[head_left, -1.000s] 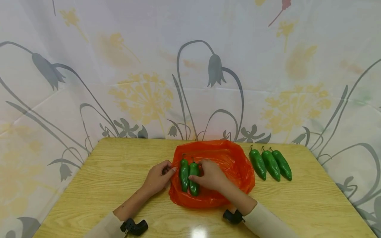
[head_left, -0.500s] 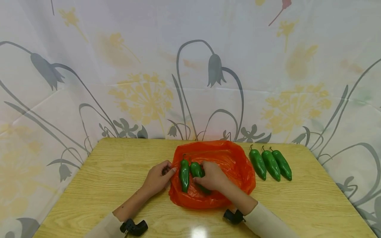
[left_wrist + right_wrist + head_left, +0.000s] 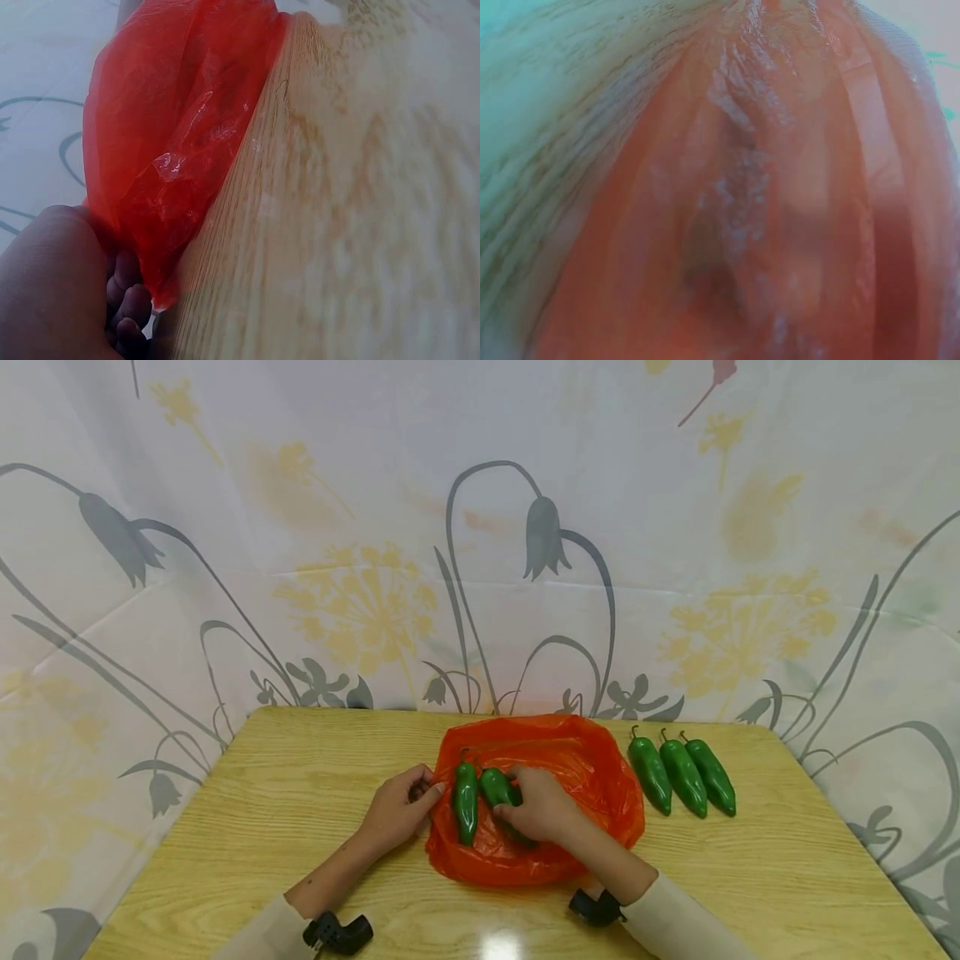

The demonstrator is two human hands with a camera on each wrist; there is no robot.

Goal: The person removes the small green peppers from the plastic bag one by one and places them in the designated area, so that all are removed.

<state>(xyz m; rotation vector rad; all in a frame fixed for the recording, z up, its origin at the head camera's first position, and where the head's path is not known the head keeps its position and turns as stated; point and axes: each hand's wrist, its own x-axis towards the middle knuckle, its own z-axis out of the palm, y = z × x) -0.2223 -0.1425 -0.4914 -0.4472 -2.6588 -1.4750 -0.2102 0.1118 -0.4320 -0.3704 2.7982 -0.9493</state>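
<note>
An orange-red plastic bag (image 3: 525,870) lies on the table with its mouth spread open. My left hand (image 3: 397,806) pinches the bag's left rim between thumb and fingers; in the left wrist view the curled fingers (image 3: 133,306) sit against the bag wall (image 3: 172,135). Inside the bag, one green pepper (image 3: 466,802) rests along the left side. A second green pepper (image 3: 497,787) lies tilted beside it, and my right hand (image 3: 543,806) grips it with thumb and fingers. In the right wrist view, the blurred bag wall (image 3: 802,187) hides that hand.
Three more green peppers lie in a row at the back right: a left one (image 3: 650,772), a middle one (image 3: 683,775) and a right one (image 3: 711,775). The wooden table (image 3: 315,760) ends at a flower-printed cloth (image 3: 495,568) behind.
The right hand has shifted slightly right with the second pepper, which has gone from upright beside the first to tilted, its lower end to the right. The left hand stays at the bag's rim.
</note>
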